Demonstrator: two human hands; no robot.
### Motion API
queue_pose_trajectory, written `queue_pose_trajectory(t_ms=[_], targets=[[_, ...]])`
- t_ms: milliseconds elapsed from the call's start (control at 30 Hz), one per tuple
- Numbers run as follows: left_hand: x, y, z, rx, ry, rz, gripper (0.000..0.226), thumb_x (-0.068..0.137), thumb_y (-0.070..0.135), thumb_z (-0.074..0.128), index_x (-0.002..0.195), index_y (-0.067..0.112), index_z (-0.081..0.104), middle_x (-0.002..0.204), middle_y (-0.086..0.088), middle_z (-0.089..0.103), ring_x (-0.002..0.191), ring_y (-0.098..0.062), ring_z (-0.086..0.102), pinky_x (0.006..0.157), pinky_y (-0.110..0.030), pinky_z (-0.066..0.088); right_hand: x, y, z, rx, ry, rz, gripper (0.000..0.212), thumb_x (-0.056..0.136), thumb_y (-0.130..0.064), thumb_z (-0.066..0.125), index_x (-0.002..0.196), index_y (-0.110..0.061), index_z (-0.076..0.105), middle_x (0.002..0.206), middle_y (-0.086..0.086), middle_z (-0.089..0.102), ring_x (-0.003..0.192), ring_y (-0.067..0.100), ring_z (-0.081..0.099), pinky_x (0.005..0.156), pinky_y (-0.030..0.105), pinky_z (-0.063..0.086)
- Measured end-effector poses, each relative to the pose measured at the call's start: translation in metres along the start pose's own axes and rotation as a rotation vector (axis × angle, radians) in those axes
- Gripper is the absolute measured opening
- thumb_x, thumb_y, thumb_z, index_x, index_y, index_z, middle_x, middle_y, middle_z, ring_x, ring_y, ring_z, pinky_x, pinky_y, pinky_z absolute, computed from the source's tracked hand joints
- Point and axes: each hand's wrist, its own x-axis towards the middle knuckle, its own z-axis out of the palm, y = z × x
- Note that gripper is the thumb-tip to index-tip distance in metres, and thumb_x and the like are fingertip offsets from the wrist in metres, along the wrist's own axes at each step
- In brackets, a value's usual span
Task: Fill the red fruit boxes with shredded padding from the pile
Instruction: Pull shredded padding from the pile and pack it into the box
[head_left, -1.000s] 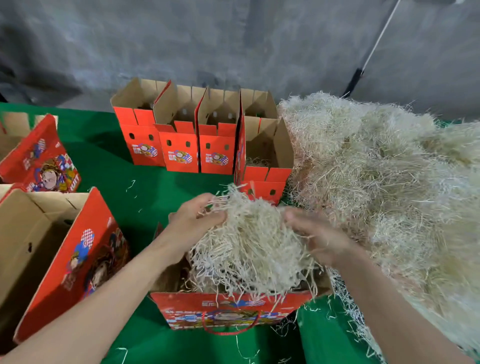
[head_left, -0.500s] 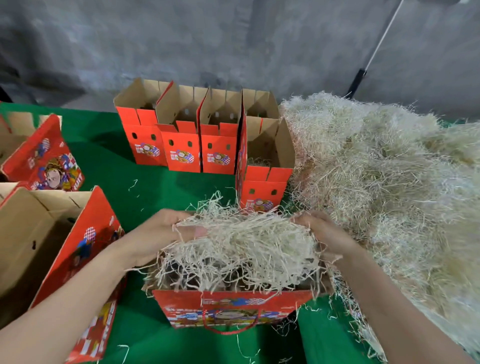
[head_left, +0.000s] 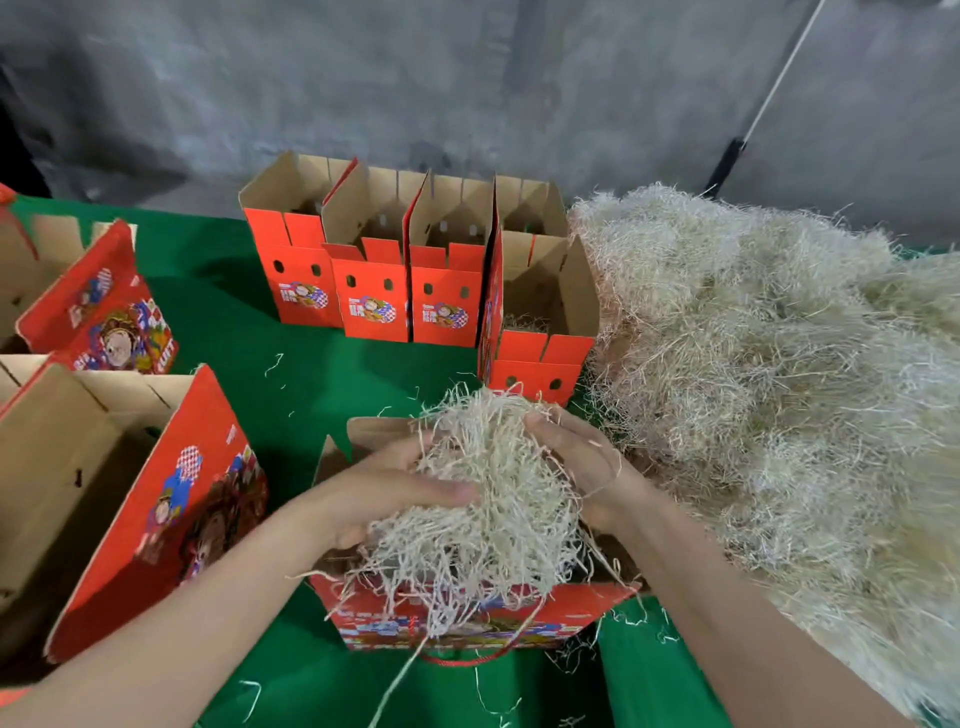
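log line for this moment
left hand: grips clump | right hand: grips clump | box: open, under clump | pile: right of box

A near box (head_left: 467, 618) stands in the middle of the table (head_left: 249, 322), at its front edge. Over its opening, a clump of padding (head_left: 493, 493) sits between the left hand (head_left: 384, 493) and the right hand (head_left: 587, 462), with strands hanging into the box and over its front wall. The pile (head_left: 779, 389) lies to the right. At the back stands a row of boxes (head_left: 374, 291). A single box (head_left: 540, 358) is before its right end, against the pile. Two side boxes (head_left: 156, 499) sit at the left, one behind the other.
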Motion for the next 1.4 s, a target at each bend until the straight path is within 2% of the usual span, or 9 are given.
queue_pose_trajectory(t_ms=[167, 400, 600, 700, 833, 933, 1000, 1233, 1400], targets=[[0.014, -0.003, 0.001, 0.04, 0.25, 0.088, 0.072, 0.065, 0.027, 0.081, 0.128, 0.013, 0.049, 0.137, -0.004, 0.043, 0.115, -0.006, 0.051, 0.098, -0.024, 0.038, -0.009, -0.007, -0.013, -0.409, -0.287, -0.159, 0.052, 0.069, -0.001, 0.067, 0.116, 0.0, 0.046, 0.101, 0.022, 0.057, 0.08, 0.023, 0.062, 0.072, 0.037, 0.05], [-0.002, -0.005, -0.024, 0.007, 0.258, 0.069, 0.1, 0.047, 0.065, 0.064, 0.132, 0.016, 0.046, 0.142, 0.005, 0.036, 0.11, -0.005, 0.038, 0.109, -0.041, 0.02, -0.007, -0.001, -0.04, -0.463, 0.238, -0.434, 0.035, 0.079, 0.026, 0.043, 0.08, -0.008, 0.04, 0.081, 0.007, 0.045, 0.04, 0.004, 0.049, 0.037, 0.016, 0.04], [0.006, 0.003, -0.014, -0.041, 0.107, -0.017, 0.027, 0.084, 0.043, 0.057, 0.111, 0.041, 0.055, 0.112, 0.025, 0.053, 0.106, 0.007, 0.048, 0.1, -0.031, 0.038, -0.006, 0.001, -0.024, -0.442, 0.157, -0.579, 0.041, 0.081, 0.023, 0.043, 0.096, -0.015, 0.047, 0.096, 0.005, 0.054, 0.075, 0.016, 0.058, 0.068, 0.031, 0.055], [0.016, 0.001, -0.001, 0.1, -0.018, 0.01, 0.072, 0.082, 0.023, 0.061, 0.144, 0.031, 0.026, 0.139, 0.013, 0.036, 0.128, -0.01, 0.034, 0.11, -0.035, 0.027, -0.006, 0.003, -0.01, -0.299, -0.101, -0.433, 0.039, 0.087, 0.009, 0.047, 0.115, -0.017, 0.052, 0.102, 0.018, 0.058, 0.089, 0.025, 0.06, 0.077, 0.032, 0.054], [0.025, -0.004, -0.002, 0.198, 0.204, 0.093, 0.049, 0.083, 0.001, 0.06, 0.13, 0.012, 0.05, 0.102, 0.014, 0.064, 0.078, 0.003, 0.057, 0.059, -0.006, 0.043, -0.013, -0.003, -0.022, 0.062, -0.163, -0.253, 0.047, 0.078, -0.009, 0.05, 0.125, -0.016, 0.046, 0.081, 0.014, 0.059, 0.068, 0.024, 0.059, 0.066, 0.032, 0.055], [0.026, -0.007, -0.006, 0.172, 0.337, 0.16, 0.053, 0.084, 0.006, 0.064, 0.134, 0.009, 0.047, 0.126, 0.007, 0.058, 0.107, 0.0, 0.057, 0.086, -0.01, 0.041, -0.022, -0.001, -0.023, -0.173, 0.01, -0.253, 0.062, 0.071, -0.055, 0.059, 0.116, -0.013, 0.049, 0.101, -0.003, 0.065, 0.089, 0.007, 0.066, 0.1, 0.051, 0.037], [0.024, -0.004, 0.002, 0.209, 0.394, 0.205, 0.061, 0.085, 0.014, 0.066, 0.14, 0.008, 0.04, 0.142, -0.002, 0.043, 0.113, -0.012, 0.052, 0.09, -0.011, 0.04, -0.026, 0.002, -0.011, -0.399, 0.037, -0.278, 0.049, 0.065, -0.068, 0.059, 0.096, -0.03, 0.058, 0.097, -0.021, 0.065, 0.092, -0.007, 0.06, 0.067, 0.016, 0.036], [0.016, 0.017, 0.02, 0.215, 0.14, 0.237, 0.111, 0.057, 0.068, 0.068, 0.146, 0.02, 0.024, 0.146, 0.014, 0.022, 0.133, -0.004, 0.022, 0.111, -0.031, 0.022, -0.011, 0.003, 0.019, -0.338, 0.206, -0.304, 0.025, 0.093, -0.008, 0.048, 0.072, 0.004, 0.056, 0.068, 0.013, 0.051, 0.058, 0.031, 0.041, 0.058, 0.038, 0.043], [0.023, 0.014, 0.005, 0.046, 0.328, 0.285, 0.029, 0.072, 0.025, 0.076, 0.097, 0.014, 0.067, 0.095, 0.001, 0.069, 0.087, -0.015, 0.063, 0.079, -0.019, 0.049, -0.015, -0.006, 0.001, -0.032, 0.282, -0.179, 0.031, 0.098, -0.017, 0.043, 0.075, -0.012, 0.062, 0.062, 0.004, 0.057, 0.049, 0.02, 0.046, 0.047, 0.028, 0.041]])
